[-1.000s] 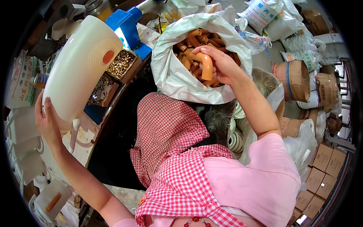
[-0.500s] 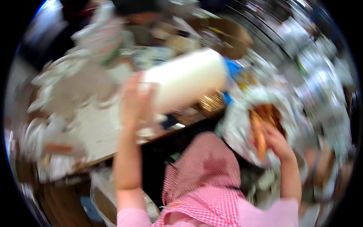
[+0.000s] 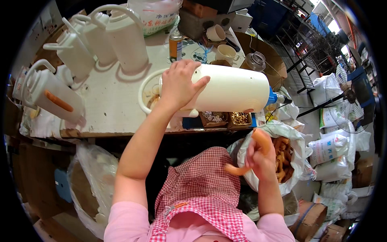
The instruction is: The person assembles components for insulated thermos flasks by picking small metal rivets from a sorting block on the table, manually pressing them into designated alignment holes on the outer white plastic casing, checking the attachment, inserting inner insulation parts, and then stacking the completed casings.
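My left hand (image 3: pixel 181 82) grips the left part of a white plastic jug (image 3: pixel 236 88), fingers over its top and thumb along its side. The jug lies on its side above the table's front edge. A white loop (image 3: pixel 142 99) shows beyond my wrist. In my right hand (image 3: pixel 263 161) is a curved orange-brown handle (image 3: pixel 262 140), raised beside an open white bag (image 3: pixel 298 141). A second orange-brown end sticks out below my fingers; whether it belongs to the same piece, I cannot tell. More orange-brown handles (image 3: pixel 284 161) fill the bag.
Several white jugs (image 3: pixel 127 44) stand at the table's left; one (image 3: pixel 58 94) carries an orange-brown piece. Small boxes of gold-coloured parts (image 3: pixel 240 117) sit beneath the held jug. An orange-blue spray can (image 3: pixel 175 46), cups (image 3: pixel 226 53) and a blue-ended tool (image 3: pixel 276 97) are behind. A fan (image 3: pixel 350 96) stands right.
My right hand has come up out of the bag, moving left with the curved handle. The jug under my left hand has shifted right and lies more level. The view has steadied.
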Action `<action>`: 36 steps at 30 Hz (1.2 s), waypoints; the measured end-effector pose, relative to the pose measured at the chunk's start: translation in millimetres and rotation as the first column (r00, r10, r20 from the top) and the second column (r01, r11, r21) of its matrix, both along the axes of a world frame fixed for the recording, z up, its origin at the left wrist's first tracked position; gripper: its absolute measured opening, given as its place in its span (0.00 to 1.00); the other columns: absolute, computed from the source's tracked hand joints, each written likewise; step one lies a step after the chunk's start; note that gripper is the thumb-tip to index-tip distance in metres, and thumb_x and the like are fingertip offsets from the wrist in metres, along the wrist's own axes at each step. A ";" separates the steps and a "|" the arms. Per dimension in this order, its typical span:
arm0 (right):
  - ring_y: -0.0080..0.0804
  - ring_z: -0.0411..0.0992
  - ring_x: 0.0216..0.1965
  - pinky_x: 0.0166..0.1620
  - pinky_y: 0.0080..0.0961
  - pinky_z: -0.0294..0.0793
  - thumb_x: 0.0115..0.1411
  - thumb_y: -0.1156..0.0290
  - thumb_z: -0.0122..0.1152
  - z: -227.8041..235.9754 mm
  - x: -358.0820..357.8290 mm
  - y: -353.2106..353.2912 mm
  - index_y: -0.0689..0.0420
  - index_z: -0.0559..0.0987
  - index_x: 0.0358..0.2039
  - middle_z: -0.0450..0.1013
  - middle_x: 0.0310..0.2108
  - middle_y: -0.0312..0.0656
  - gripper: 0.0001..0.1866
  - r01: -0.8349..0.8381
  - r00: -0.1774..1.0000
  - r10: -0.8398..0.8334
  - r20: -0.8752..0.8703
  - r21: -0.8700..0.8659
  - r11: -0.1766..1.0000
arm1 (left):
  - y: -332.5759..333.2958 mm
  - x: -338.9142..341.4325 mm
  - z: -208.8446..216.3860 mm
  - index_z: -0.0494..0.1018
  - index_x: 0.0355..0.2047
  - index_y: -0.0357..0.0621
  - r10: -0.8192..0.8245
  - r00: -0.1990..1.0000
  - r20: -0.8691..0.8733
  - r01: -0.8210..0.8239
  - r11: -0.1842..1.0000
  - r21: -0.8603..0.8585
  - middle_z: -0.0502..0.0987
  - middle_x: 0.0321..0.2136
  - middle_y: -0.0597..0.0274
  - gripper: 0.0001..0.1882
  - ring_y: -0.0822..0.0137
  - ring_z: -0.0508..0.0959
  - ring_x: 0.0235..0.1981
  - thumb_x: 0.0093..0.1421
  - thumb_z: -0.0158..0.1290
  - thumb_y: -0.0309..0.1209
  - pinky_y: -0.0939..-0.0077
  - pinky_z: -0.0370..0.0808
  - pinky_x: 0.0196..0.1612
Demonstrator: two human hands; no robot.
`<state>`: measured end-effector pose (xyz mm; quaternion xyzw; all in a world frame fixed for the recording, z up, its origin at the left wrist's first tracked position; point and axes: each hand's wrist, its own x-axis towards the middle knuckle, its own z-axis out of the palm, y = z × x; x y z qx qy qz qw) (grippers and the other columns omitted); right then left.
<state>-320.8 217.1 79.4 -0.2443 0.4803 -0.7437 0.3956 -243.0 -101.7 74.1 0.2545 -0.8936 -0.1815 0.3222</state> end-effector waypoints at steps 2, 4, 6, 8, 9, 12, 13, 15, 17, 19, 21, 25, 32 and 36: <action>0.19 0.64 0.18 0.24 0.17 0.70 0.61 0.71 0.64 6.1 -10.0 -25.6 0.60 0.66 0.52 0.68 0.26 0.36 0.22 -0.032 0.999 0.029 0.034 0.093 0.995 | -0.7 0.1 -4.2 0.77 0.51 0.48 -0.002 1.000 -0.005 0.002 1.000 -0.009 0.76 0.54 0.57 0.29 0.56 0.71 0.60 0.57 0.59 0.53 0.52 0.67 0.59; 0.18 0.65 0.19 0.25 0.17 0.70 0.63 0.69 0.63 27.5 -14.7 -39.3 0.60 0.66 0.52 0.68 0.27 0.35 0.21 -0.055 0.985 0.081 -0.153 0.165 0.985 | 2.2 1.7 -2.3 0.74 0.55 0.47 -0.013 1.000 0.019 0.013 1.000 0.009 0.75 0.55 0.56 0.30 0.55 0.72 0.59 0.59 0.59 0.53 0.52 0.68 0.59; 0.16 0.67 0.22 0.26 0.15 0.69 0.65 0.66 0.62 52.9 -17.9 -58.9 0.60 0.64 0.52 0.69 0.28 0.34 0.22 -0.054 0.860 0.165 -0.482 0.235 0.970 | 0.7 8.3 -5.5 0.72 0.55 0.46 -0.006 1.000 0.017 0.005 0.998 0.061 0.75 0.55 0.56 0.33 0.56 0.72 0.60 0.57 0.60 0.54 0.53 0.68 0.59; 0.15 0.68 0.24 0.28 0.14 0.70 0.65 0.68 0.63 76.9 -28.1 -86.1 0.61 0.65 0.52 0.73 0.31 0.35 0.21 -0.129 0.826 0.210 -0.523 0.188 0.974 | -2.7 16.2 -9.7 0.71 0.55 0.46 -0.002 1.000 -0.003 0.002 0.998 0.064 0.75 0.55 0.56 0.34 0.55 0.72 0.60 0.56 0.61 0.54 0.53 0.68 0.59; 0.15 0.69 0.25 0.29 0.14 0.71 0.64 0.69 0.62 92.7 -34.5 -93.6 0.61 0.67 0.51 0.74 0.32 0.36 0.19 -0.173 0.784 0.275 -0.556 0.228 0.958 | 0.3 11.4 -11.5 0.71 0.55 0.46 -0.034 0.999 -0.029 0.036 0.997 0.065 0.75 0.55 0.56 0.35 0.55 0.72 0.60 0.54 0.62 0.54 0.54 0.68 0.59; 0.13 0.69 0.24 0.26 0.14 0.70 0.65 0.69 0.62 121.6 -35.0 -143.9 0.62 0.77 0.48 0.75 0.28 0.34 0.14 -0.123 0.602 0.362 -0.712 0.365 0.923 | 2.1 16.9 -16.6 0.72 0.55 0.46 -0.002 0.995 -0.095 0.006 0.999 0.037 0.76 0.54 0.58 0.35 0.55 0.72 0.59 0.53 0.64 0.53 0.54 0.68 0.59; 0.13 0.68 0.23 0.25 0.13 0.69 0.65 0.68 0.62 126.1 -37.0 -161.3 0.61 0.78 0.48 0.75 0.27 0.33 0.14 -0.081 0.566 0.427 -0.705 0.468 0.880 | 3.0 17.1 -16.9 0.72 0.55 0.46 -0.002 0.994 -0.110 0.009 0.998 0.061 0.76 0.54 0.58 0.35 0.55 0.72 0.59 0.53 0.64 0.53 0.54 0.68 0.59; 0.12 0.66 0.20 0.22 0.13 0.66 0.64 0.66 0.63 122.0 -45.1 -196.3 0.61 0.79 0.46 0.73 0.25 0.32 0.14 -0.053 0.525 0.506 -0.684 0.567 0.822 | 1.7 16.2 -17.0 0.74 0.53 0.46 -0.001 0.991 -0.134 0.010 0.998 0.065 0.77 0.53 0.60 0.33 0.56 0.73 0.58 0.52 0.64 0.52 0.55 0.68 0.59; 0.12 0.62 0.17 0.20 0.14 0.62 0.65 0.65 0.63 97.5 -57.0 -223.1 0.61 0.78 0.39 0.70 0.22 0.30 0.11 -0.068 0.545 0.510 -0.665 0.571 0.818 | 1.7 16.2 -18.9 0.75 0.52 0.46 -0.001 0.987 -0.162 0.018 0.994 0.104 0.77 0.53 0.61 0.31 0.57 0.73 0.57 0.52 0.64 0.51 0.55 0.69 0.59; 0.12 0.61 0.16 0.20 0.14 0.60 0.65 0.66 0.63 88.8 -69.4 -230.6 0.60 0.77 0.37 0.69 0.21 0.30 0.10 -0.066 0.546 0.552 -0.630 0.625 0.778 | 1.0 17.6 -15.0 0.76 0.51 0.47 0.010 0.981 -0.192 0.018 0.989 0.146 0.77 0.53 0.62 0.30 0.58 0.74 0.56 0.52 0.64 0.51 0.56 0.69 0.59; 0.11 0.58 0.16 0.19 0.14 0.56 0.66 0.67 0.61 85.6 -66.3 -238.3 0.59 0.75 0.35 0.67 0.20 0.29 0.09 -0.072 0.551 0.588 -0.592 0.669 0.740 | -0.7 21.6 -8.7 0.77 0.50 0.48 -0.060 0.995 -0.084 0.075 0.981 0.180 0.77 0.53 0.63 0.29 0.59 0.74 0.56 0.52 0.64 0.49 0.57 0.69 0.58; 0.10 0.57 0.16 0.19 0.13 0.55 0.68 0.68 0.60 82.7 -67.6 -242.9 0.59 0.74 0.37 0.67 0.20 0.28 0.08 -0.157 0.579 0.607 -0.544 0.657 0.738 | -2.9 22.9 -11.1 0.77 0.50 0.49 -0.022 0.995 -0.095 0.037 0.986 0.163 0.78 0.51 0.63 0.29 0.60 0.75 0.54 0.51 0.65 0.49 0.59 0.70 0.57; 0.10 0.58 0.18 0.20 0.12 0.57 0.68 0.66 0.60 89.5 -58.3 -243.5 0.58 0.73 0.37 0.72 0.23 0.30 0.10 -0.036 0.440 0.642 -0.628 0.702 0.711 | -5.9 12.7 -21.7 0.79 0.47 0.50 -0.021 0.993 -0.115 0.032 0.995 0.093 0.80 0.44 0.64 0.29 0.61 0.77 0.51 0.52 0.63 0.55 0.55 0.72 0.51; 0.11 0.65 0.23 0.23 0.14 0.63 0.67 0.66 0.62 98.6 -55.5 -250.0 0.58 0.73 0.38 0.78 0.29 0.33 0.10 0.102 0.159 0.701 -0.695 0.718 0.689 | -0.4 18.1 -19.0 0.77 0.50 0.50 0.020 0.996 -0.092 -0.009 0.993 0.116 0.78 0.47 0.65 0.30 0.62 0.74 0.55 0.51 0.64 0.53 0.59 0.70 0.54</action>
